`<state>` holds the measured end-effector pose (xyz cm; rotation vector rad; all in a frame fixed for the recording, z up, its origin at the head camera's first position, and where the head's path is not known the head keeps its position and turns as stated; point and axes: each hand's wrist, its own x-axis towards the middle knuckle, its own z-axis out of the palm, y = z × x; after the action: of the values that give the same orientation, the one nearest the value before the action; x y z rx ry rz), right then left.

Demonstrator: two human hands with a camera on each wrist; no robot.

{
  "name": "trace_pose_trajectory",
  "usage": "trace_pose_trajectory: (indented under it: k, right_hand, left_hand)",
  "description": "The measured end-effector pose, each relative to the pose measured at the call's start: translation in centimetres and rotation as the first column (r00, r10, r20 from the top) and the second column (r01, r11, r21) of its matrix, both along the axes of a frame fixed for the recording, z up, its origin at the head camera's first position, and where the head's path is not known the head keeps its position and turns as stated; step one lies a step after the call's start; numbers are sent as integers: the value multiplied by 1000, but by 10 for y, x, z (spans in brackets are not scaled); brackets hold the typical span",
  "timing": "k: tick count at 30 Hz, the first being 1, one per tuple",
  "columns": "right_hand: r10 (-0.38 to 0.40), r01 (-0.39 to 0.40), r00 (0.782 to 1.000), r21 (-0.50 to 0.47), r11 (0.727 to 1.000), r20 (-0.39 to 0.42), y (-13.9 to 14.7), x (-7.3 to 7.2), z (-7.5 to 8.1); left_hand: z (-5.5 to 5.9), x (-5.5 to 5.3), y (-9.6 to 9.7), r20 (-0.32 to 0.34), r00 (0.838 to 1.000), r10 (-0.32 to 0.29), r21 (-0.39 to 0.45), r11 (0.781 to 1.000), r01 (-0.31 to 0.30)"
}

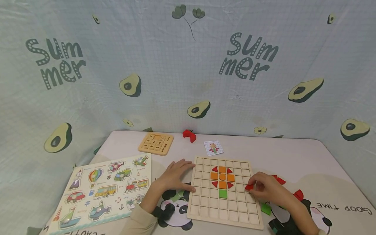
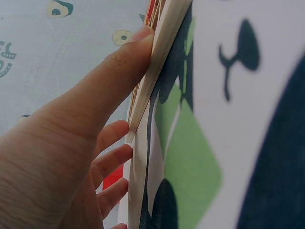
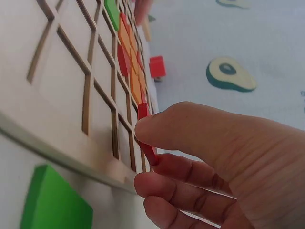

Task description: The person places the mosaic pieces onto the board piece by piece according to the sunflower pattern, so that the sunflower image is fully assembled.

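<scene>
A wooden grid board [image 1: 205, 209] lies on the table, with orange squares [image 1: 222, 169], an orange disc [image 1: 222, 177], red triangular pieces [image 1: 230, 185] and a green square [image 1: 223, 194] in its cells. My left hand [image 1: 173, 178] rests at the board's left edge, thumb and fingertips against the side in the left wrist view. Between thumb and fingers my right hand [image 1: 264, 187] pinches a small red piece [image 3: 145, 138] at the board's right edge; its exact shape is partly covered by the thumb. A picture card [image 1: 213, 148] with a grid pattern lies behind the board.
Loose red pieces [image 1: 279, 179] and a green block [image 1: 266, 209] lie to the right of the board. At left is a picture board of vehicles [image 1: 108, 189]. A wooden number puzzle [image 1: 156, 143] and a red notched object [image 1: 189, 135] sit near the back edge.
</scene>
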<state>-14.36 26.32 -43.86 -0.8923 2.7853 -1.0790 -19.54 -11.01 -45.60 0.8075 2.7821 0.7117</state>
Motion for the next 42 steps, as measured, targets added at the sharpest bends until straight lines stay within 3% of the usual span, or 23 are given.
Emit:
trace_pose_trajectory:
  k: [5,17,22,31,42]
  right_hand:
    - [23,-22,998,-19,1000,57,-9,2,-1]
    - [106,-105,994,-26,994,25,-32,3,-12]
    - [110,-110,994,-34,993,-10,-38,4,-16]
    - [86,-84,992,-19,996,89,-42,4,-16]
    - [72,-72,991,0,997,110,-43,4,-15]
  left_hand:
    - [0,0,0,-2,1000,-2,-4,1000,2]
    - [1,1,1,4,1000,4,-12,1000,-3]
    - [1,1,1,9,1000,4,1,1000,-4]
    - [1,0,1,9,1000,5,-11,1000,-5]
    - [1,0,1,11,1000,6,-11,1000,-6]
